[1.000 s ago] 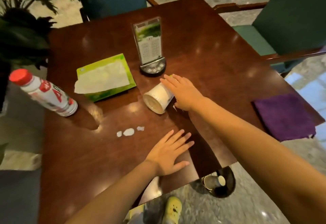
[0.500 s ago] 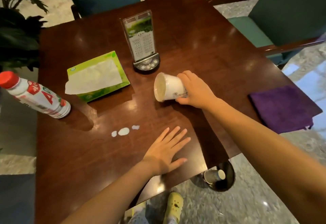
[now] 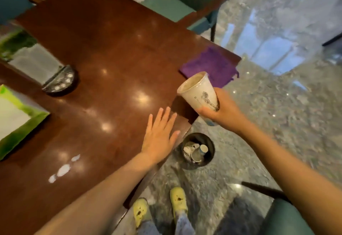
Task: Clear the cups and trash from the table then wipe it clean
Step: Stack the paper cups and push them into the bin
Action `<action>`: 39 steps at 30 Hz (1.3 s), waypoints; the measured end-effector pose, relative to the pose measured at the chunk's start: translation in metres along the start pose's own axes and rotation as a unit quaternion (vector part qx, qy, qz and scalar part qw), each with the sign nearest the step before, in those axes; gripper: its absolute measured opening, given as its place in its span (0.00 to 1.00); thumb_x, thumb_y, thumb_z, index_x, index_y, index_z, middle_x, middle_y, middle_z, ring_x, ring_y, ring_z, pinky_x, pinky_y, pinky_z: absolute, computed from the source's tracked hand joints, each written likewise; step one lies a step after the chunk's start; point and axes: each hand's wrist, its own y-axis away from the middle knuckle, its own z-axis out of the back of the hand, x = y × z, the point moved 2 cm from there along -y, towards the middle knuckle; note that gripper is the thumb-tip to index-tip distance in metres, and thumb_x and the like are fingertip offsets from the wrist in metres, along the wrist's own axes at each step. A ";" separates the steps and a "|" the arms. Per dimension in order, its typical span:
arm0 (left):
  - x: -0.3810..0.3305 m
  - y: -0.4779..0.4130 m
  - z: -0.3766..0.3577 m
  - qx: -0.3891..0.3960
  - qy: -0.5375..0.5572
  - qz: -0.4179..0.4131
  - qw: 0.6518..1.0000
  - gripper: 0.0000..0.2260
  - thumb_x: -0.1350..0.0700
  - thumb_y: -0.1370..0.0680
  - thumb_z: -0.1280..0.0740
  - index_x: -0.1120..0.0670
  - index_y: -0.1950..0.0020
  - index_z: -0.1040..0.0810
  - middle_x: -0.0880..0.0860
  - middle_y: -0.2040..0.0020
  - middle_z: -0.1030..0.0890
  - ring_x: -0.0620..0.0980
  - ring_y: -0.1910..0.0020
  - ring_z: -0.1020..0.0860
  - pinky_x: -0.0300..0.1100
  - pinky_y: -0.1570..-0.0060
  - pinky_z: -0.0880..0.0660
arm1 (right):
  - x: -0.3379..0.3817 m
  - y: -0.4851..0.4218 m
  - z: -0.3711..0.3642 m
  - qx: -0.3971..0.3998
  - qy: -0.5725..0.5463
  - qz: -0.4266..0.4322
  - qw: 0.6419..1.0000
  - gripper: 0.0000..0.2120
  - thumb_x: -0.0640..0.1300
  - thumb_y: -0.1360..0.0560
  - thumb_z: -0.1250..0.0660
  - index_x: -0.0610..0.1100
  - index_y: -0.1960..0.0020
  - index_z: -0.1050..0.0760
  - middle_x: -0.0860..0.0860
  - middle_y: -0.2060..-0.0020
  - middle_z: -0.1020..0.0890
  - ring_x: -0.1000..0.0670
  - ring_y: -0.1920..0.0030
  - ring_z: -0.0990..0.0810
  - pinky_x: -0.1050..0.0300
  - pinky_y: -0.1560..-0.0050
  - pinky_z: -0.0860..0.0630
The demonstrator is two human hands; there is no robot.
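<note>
Right hand (image 3: pixel 222 112) has the cup (image 3: pixel 199 91) wrapped by its base, left hand (image 3: pixel 159 134) flat and empty on the table (image 3: pixel 111 49), so I'd swing it right over the bin (image 3: pixel 210 153) and drop it low.

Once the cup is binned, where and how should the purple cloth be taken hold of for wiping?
Probably from above, by the free left hand or the right hand once it drops the cup. The purple cloth lies flat and folded at the table corner, so a palm-down pinch on its near edge should lift it. Its right edge overhangs slightly, giving fingers another way underneath.
</note>
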 end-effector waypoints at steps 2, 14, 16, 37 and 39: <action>-0.005 -0.016 0.000 -0.001 -0.008 -0.009 1.000 0.28 0.42 0.23 0.57 0.50 0.24 0.48 0.52 0.22 0.50 0.51 0.24 0.55 0.52 0.29 0.62 | -0.020 0.027 0.007 -0.027 -0.059 -0.038 0.997 0.14 0.42 0.31 0.27 0.46 0.50 0.29 0.55 0.61 0.24 0.59 0.63 0.25 0.64 0.65 0.28; -0.032 -0.083 -0.003 -0.040 -0.056 -0.063 0.996 0.27 0.40 0.21 0.56 0.49 0.24 0.49 0.51 0.22 0.48 0.49 0.23 0.53 0.54 0.26 0.56 | -0.202 0.096 -0.083 -0.041 -0.114 -0.380 0.917 0.12 0.50 0.29 0.30 0.44 0.52 0.27 0.47 0.58 0.20 0.50 0.60 0.21 0.59 0.66 0.25; -0.032 -0.083 -0.003 -0.046 -0.055 -0.063 0.995 0.27 0.40 0.21 0.56 0.49 0.24 0.48 0.51 0.22 0.48 0.49 0.23 0.53 0.53 0.26 0.56 | -0.231 0.094 -0.104 -0.004 -0.085 -0.437 0.895 0.23 0.57 0.30 0.31 0.41 0.45 0.27 0.44 0.52 0.20 0.46 0.54 0.20 0.53 0.59 0.23; -0.031 -0.085 -0.010 -0.070 -0.027 -0.061 0.995 0.26 0.41 0.21 0.55 0.47 0.24 0.48 0.49 0.22 0.49 0.46 0.24 0.54 0.51 0.26 0.59 | -0.324 0.033 -0.206 0.081 0.013 -0.527 0.846 0.47 0.58 0.37 0.26 0.37 0.29 0.43 0.39 0.34 0.31 0.39 0.38 0.27 0.46 0.42 0.24; -0.031 -0.084 -0.010 -0.071 -0.024 -0.062 0.995 0.26 0.41 0.21 0.55 0.47 0.24 0.48 0.49 0.22 0.49 0.46 0.24 0.54 0.51 0.26 0.59 | -0.328 0.032 -0.213 0.067 0.029 -0.510 0.857 0.44 0.56 0.35 0.27 0.37 0.29 0.43 0.39 0.33 0.33 0.38 0.36 0.28 0.45 0.39 0.26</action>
